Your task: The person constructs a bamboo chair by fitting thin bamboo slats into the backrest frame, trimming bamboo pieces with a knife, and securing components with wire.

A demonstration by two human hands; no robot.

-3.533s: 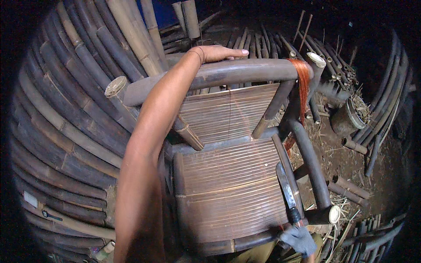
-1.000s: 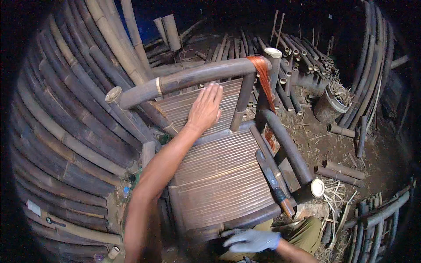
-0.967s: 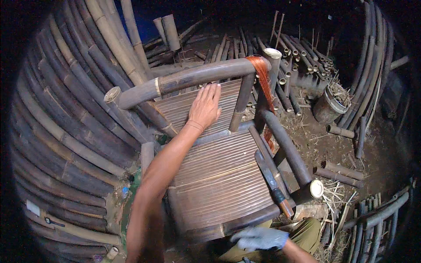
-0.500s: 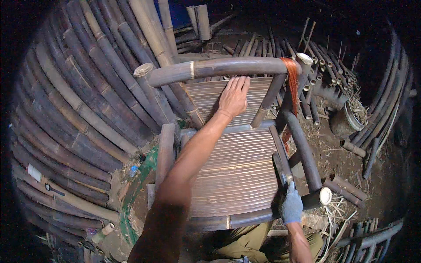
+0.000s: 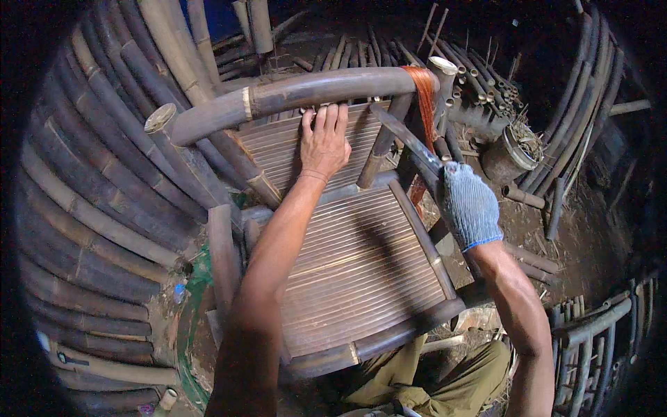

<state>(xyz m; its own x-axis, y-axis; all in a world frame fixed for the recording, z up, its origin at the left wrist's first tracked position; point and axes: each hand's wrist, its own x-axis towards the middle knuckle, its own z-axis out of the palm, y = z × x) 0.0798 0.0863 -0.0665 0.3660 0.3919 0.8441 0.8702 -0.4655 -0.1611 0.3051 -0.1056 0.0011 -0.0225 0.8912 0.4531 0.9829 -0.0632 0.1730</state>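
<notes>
A dark bamboo chair [image 5: 361,271] with a slatted seat and back stands in front of me. My bare left hand [image 5: 324,142] lies flat on the back slats, fingers spread, just under the curved top rail [image 5: 313,90]. My right hand [image 5: 469,205], in a blue-grey knit glove, is closed on the handle of a long dark blade [image 5: 406,139]. The blade points up and left across the chair's right back post. An orange binding [image 5: 422,97] wraps the rail's right end.
Thick bamboo poles [image 5: 83,208] are stacked in a curve along the left. More poles and cut pieces lie on the dirt at the back and right, beside a round pot [image 5: 511,153] of scraps. My olive trousers [image 5: 417,379] show below the seat.
My right hand has closed on the blade that lay along the chair's right side and raised it toward the back post. My left hand stays on the back slats.
</notes>
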